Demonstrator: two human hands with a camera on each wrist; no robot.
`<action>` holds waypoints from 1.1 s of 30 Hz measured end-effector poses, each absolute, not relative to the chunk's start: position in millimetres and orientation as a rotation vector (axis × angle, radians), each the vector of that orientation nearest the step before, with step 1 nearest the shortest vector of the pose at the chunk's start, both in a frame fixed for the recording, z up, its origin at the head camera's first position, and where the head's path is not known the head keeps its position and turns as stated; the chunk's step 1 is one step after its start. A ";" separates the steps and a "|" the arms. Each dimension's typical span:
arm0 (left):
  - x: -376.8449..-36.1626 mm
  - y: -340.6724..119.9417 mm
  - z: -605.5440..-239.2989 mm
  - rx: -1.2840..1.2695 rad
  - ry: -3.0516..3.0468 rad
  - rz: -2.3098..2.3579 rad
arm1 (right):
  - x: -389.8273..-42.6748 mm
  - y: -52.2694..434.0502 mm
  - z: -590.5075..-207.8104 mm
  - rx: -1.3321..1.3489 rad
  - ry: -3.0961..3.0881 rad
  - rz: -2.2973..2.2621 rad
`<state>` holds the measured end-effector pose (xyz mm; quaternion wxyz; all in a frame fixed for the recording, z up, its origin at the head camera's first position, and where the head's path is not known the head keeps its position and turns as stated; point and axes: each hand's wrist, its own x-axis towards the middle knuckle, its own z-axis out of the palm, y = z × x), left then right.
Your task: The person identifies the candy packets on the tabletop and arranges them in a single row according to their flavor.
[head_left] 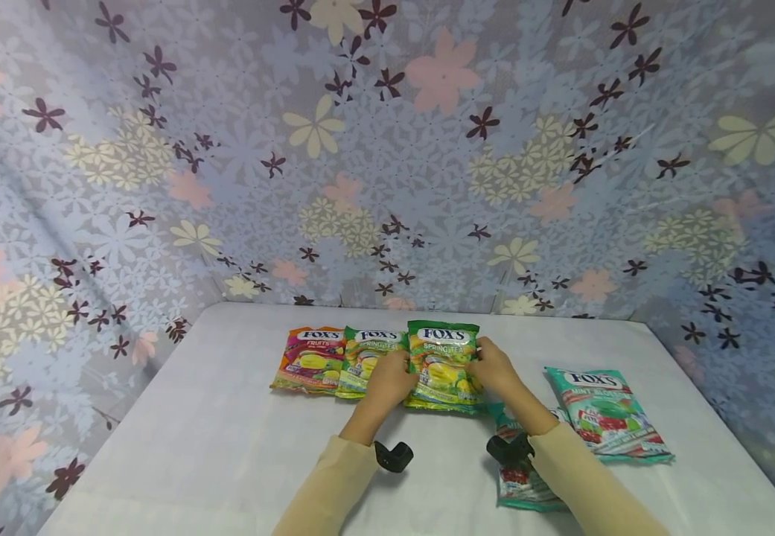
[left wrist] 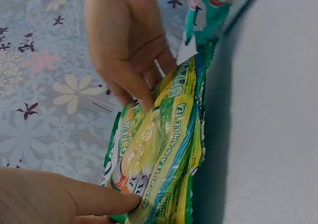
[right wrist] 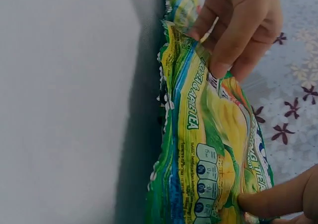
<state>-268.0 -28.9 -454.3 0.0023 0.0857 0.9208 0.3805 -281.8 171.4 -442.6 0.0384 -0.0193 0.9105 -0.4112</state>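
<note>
A green Fox's Spring Tea candy bag is held tilted up off the white table, between both hands. My left hand pinches its left edge and my right hand pinches its right edge. In the left wrist view my left hand presses a finger on the bag, with my right hand gripping the far side. The right wrist view shows my right hand on the bag and my left hand pinching its far edge.
A red Fox's Fruits bag and a second green bag lie in a row to the left. A teal mint bag lies at the right, another teal bag under my right forearm. Floral cloth walls the table.
</note>
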 end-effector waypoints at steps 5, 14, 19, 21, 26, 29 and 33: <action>-269.2 -25.9 -454.2 0.210 2.928 1.136 | -291.5 168.5 -446.3 -0.059 2.801 -1.213; -270.5 -23.7 -454.3 0.163 3.005 1.082 | -299.7 167.2 -455.0 -0.025 2.841 -1.162; -271.8 -22.9 -457.3 0.156 3.012 1.112 | -300.9 167.0 -453.7 -0.021 2.869 -1.077; -271.8 -22.2 -458.4 0.157 3.021 1.107 | -300.9 166.8 -453.3 -0.007 2.865 -1.048; -270.9 -20.5 -459.7 0.165 3.072 1.063 | -301.0 166.0 -453.0 0.007 2.858 -1.024; -270.2 -20.2 -461.0 0.177 3.087 1.045 | -300.5 165.5 -453.0 0.011 2.859 -1.021; -269.2 -20.0 -461.7 0.205 3.089 1.052 | -300.2 166.2 -453.3 0.001 2.855 -1.019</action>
